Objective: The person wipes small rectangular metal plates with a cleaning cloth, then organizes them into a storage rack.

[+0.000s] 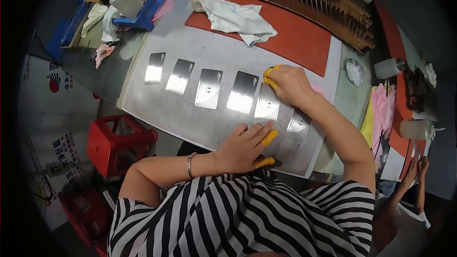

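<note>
Metal: six shiny cards [209, 88] in a row on the grey mat [157, 109].
Right hand [290, 85]: at 12 o'clock, fingers curled flat on the fifth card [266, 104], pinning, not pinching.
Left hand [245, 147]: at 6 o'clock, open, flat on the mat, holding nothing.
Risk: a pressed card may slide and scratch; the yellow finger covers [269, 137] could smear the finish.

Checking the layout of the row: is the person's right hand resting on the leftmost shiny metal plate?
No, the right hand rests on the fifth shiny metal plate, far from the leftmost one.

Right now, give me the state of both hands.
Left hand: open, flat on the grey sheet, holding nothing.
Right hand: curled, fingertips on a shiny silver rectangular metal plate.
</note>
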